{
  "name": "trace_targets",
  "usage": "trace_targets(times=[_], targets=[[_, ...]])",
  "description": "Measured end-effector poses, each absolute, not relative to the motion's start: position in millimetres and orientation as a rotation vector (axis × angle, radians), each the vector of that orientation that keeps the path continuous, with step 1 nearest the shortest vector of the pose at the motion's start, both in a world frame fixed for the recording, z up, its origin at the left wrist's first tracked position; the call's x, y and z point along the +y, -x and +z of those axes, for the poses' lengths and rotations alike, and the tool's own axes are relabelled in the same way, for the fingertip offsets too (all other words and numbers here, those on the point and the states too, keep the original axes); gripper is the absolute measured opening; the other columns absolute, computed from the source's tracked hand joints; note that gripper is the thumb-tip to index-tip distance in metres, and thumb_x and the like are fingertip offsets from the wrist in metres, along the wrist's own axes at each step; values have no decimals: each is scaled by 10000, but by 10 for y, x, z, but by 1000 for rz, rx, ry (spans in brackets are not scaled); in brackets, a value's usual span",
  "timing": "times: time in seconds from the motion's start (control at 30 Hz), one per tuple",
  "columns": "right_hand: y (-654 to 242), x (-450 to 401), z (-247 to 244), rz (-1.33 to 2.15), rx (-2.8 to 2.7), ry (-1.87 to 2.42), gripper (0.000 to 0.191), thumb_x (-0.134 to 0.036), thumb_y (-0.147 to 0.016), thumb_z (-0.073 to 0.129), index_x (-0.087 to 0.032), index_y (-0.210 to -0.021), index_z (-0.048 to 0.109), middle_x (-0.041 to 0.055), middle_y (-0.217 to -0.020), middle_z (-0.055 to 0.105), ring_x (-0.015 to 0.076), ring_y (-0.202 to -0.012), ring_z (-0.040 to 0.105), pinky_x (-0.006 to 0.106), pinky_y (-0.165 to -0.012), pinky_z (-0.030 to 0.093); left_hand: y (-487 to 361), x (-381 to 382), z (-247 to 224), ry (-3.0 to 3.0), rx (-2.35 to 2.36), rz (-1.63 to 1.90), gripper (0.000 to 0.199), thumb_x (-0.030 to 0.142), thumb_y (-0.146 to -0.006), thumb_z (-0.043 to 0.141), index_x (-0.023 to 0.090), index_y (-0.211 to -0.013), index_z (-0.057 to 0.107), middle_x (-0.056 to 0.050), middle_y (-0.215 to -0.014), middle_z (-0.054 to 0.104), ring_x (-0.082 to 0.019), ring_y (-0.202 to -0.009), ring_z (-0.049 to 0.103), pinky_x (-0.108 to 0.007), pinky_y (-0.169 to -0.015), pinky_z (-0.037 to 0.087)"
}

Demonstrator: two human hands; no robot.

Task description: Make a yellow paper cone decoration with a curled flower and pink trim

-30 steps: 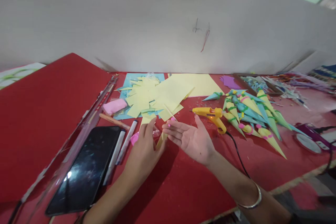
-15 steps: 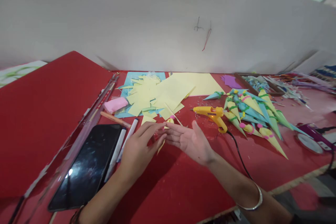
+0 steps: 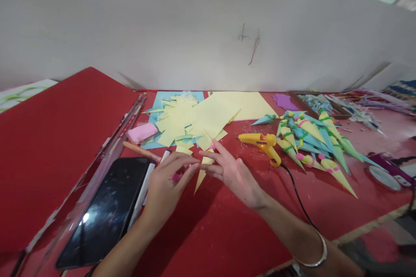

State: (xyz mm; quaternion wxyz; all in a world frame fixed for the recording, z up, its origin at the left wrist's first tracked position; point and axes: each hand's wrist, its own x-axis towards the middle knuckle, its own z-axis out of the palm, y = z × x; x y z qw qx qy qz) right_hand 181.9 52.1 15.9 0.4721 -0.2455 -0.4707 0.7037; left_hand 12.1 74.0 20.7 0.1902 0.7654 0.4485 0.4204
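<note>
My left hand (image 3: 167, 184) is closed in a pinch, and a small pink lump (image 3: 176, 176) shows between its thumb and fingers. My right hand (image 3: 235, 175) has its fingers stretched out and parted, palm turned toward the left hand, their fingertips almost meeting. Behind the right fingers, a pale yellow paper cone (image 3: 200, 180) lies on the red table with its point toward me; a pink bit shows at its upper end, and the fingers cover part of it. A yellow glue gun (image 3: 261, 140) rests right of the hands.
Decorated paper cones (image 3: 312, 132) are piled at the right. Yellow paper pieces (image 3: 182, 117) lie at the back. On the left are a black phone (image 3: 107, 212), a marker (image 3: 143, 190) and a pink block (image 3: 142, 132). The glue gun's cord (image 3: 297, 192) runs toward the front edge.
My left hand has drawn slightly down, showing the pink lump. The right fingers have spread wider apart. More of the yellow cone is visible between the hands.
</note>
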Motion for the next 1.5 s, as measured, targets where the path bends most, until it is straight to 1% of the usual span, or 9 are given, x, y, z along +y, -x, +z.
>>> trace_targets(times=[0.23,0.43,0.6,0.73,0.87,1.07,1.2,1.33,1.5], targets=[[-1844,487,132,1608,-1412,598,713,-631,-806,291,-294,-1381,37,62,-1422,243,223,-1214,382,428,-1045,173,-133,743,135,-2297,1236,1178,133,215,-814,505,194,-786,633,-14,-775,626,-129,-718,583,-249,-697,464],[-1846,477,144,1595,-1406,602,695,-621,-815,281,-288,-1382,53,68,-1422,245,216,-1227,362,422,-1043,181,-134,753,106,-2480,1142,1128,175,230,-839,465,192,-855,635,-36,-839,608,-129,-715,591,-243,-639,490],[-1812,473,171,1683,-1285,576,764,-664,-777,296,-283,-1383,32,83,-1433,214,226,-1219,368,434,-1019,222,-157,748,125,-2482,1053,1090,177,201,-826,467,205,-870,639,-36,-819,598,-136,-744,593,-240,-633,500],[-1791,478,196,1769,-1190,556,820,-706,-735,297,-297,-1380,-3,81,-1433,213,228,-1193,400,432,-998,256,-154,756,142,-2352,1116,1103,166,189,-800,484,213,-798,648,-25,-798,604,-130,-699,587,-231,-598,490],[-1803,498,201,1803,-1141,541,813,-728,-712,278,-325,-1375,36,63,-1424,242,244,-1185,410,448,-968,293,-115,769,166,-2139,1245,1152,132,207,-788,513,193,-734,632,-16,-746,608,-131,-676,570,-228,-595,467],[-1774,527,178,1844,-915,471,672,-681,-778,135,-334,-1352,167,52,-1370,350,220,-1185,413,458,-966,292,-150,687,233,-2102,1272,1249,136,179,-804,495,192,-795,631,-11,-748,615,-131,-686,550,-240,-645,442],[-1724,499,164,1852,-891,480,675,-661,-797,146,-288,-1357,196,65,-1348,387,203,-1203,389,432,-1005,247,-315,566,277,-1977,1121,1178,163,171,-803,481,202,-781,640,-13,-774,645,-138,-725,579,-239,-664,465],[-1696,457,155,1826,-942,560,666,-667,-790,201,-313,-1353,209,42,-1365,372,205,-1237,348,416,-1011,252,-482,462,285,-1732,1052,1097,138,176,-778,500,203,-801,634,-22,-808,668,-153,-759,605,-253,-675,496],[-1677,426,98,1701,-1084,594,668,-641,-806,241,-305,-1374,135,33,-1375,352,187,-1264,305,397,-1030,228,-584,411,279,-1469,923,958,108,180,-737,525,194,-789,619,7,-660,645,-123,-599,591,-220,-562,500]])
